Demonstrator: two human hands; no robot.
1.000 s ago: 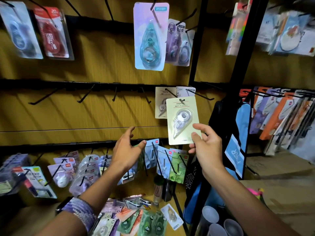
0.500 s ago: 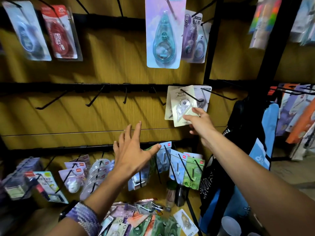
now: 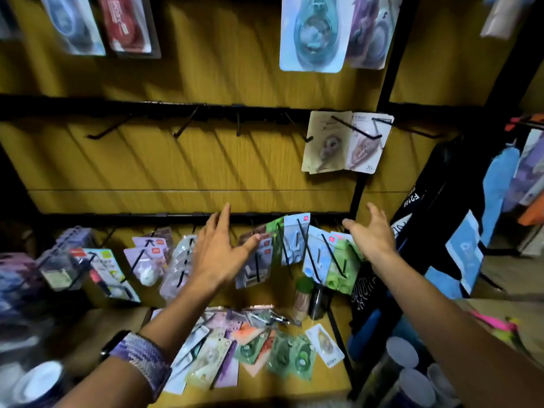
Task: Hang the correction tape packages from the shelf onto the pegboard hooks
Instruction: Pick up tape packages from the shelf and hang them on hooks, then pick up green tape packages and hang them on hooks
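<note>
Both of my hands are empty right now: the left hand is spread with its fingers straight, hovering in front of the lower row of hanging packs, and the right hand is open and relaxed, palm turned inward, near the black upright post. Neither grasps anything.

I judge the step in hand to be fetching another pack from the shelf below. To do it well I would drop one hand to the loose pile of correction tape packages, pinch a single card by its lower edge so the hang-hole at the top stays free, and lift it clear without dragging its neighbours, since they overlap and could slide off. Then I would match it to the same kind on the board and thread the hole straight along the hook, pushing it back toward the rail. Several hooks in the middle row stand bare.

The packs are flat cards with a clear blister over a teardrop-shaped dispenser, in green, orange, lilac and pale cream. Two cream ones already hang at the right end of the middle row.
</note>
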